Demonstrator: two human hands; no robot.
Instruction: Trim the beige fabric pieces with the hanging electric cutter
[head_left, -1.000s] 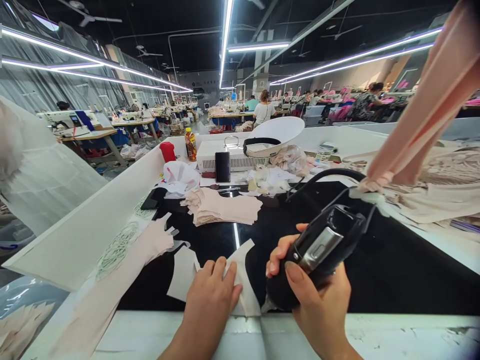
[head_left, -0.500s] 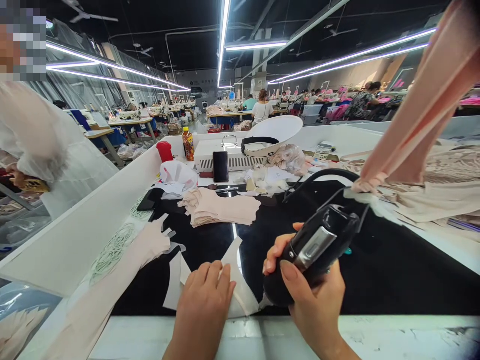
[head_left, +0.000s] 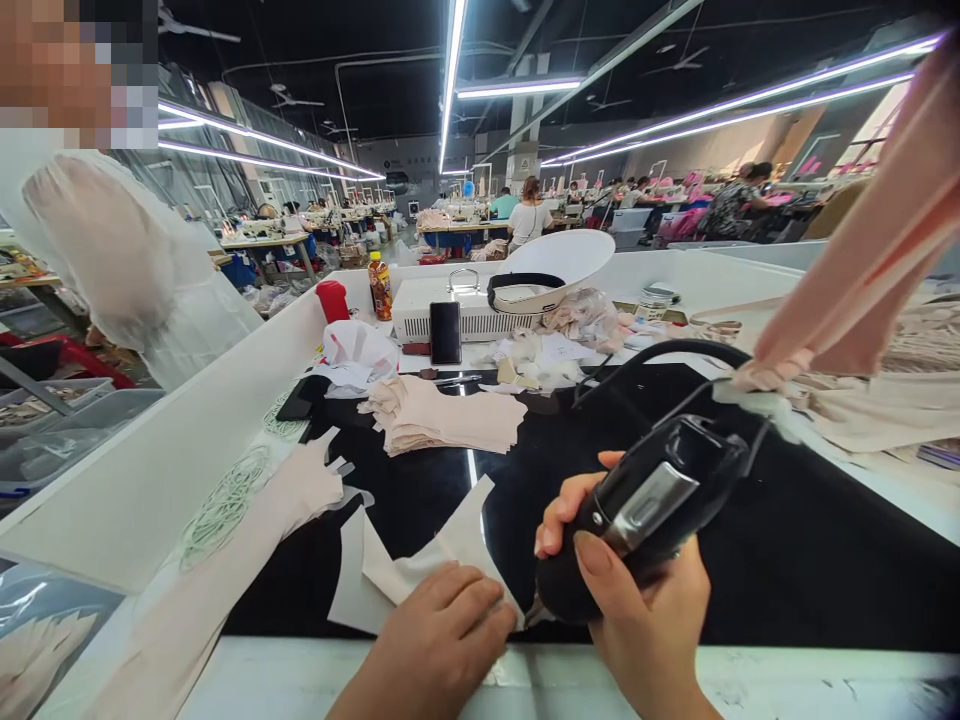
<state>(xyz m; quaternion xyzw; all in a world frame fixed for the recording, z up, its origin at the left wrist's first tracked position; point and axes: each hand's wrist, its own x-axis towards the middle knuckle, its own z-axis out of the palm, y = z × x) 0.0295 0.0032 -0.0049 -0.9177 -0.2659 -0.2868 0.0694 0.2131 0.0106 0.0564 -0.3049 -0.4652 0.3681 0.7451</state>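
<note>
My right hand [head_left: 645, 600] is wrapped round a black handheld electric tool [head_left: 652, 510] with a silver plate on its side. The tool's small metal tip points down at the right corner of a pale fabric piece [head_left: 450, 530] and appears to touch it or lie very close. My left hand [head_left: 450, 625] lies over that fabric, fingers extended and pressing it to the black work surface [head_left: 825, 580]. A white pattern-like piece [head_left: 352, 580] shows under the fabric's left side. Peach cloth strips [head_left: 847, 260] hang at the right, knotted near the tool's cable.
Stacked beige fabric pieces [head_left: 450, 420] lie beyond my hands. Behind them are a phone [head_left: 445, 333], a white box [head_left: 420, 320], a drink bottle [head_left: 379, 287] and a white visor [head_left: 555, 260]. Green cord [head_left: 229, 505] lies left. A person in a sheer sleeve [head_left: 112, 230] stands outside the left wall.
My left hand has slid right across the fabric, towards the tool's tip. The right hand with the tool has shifted slightly right. The person at the left has moved further into view.
</note>
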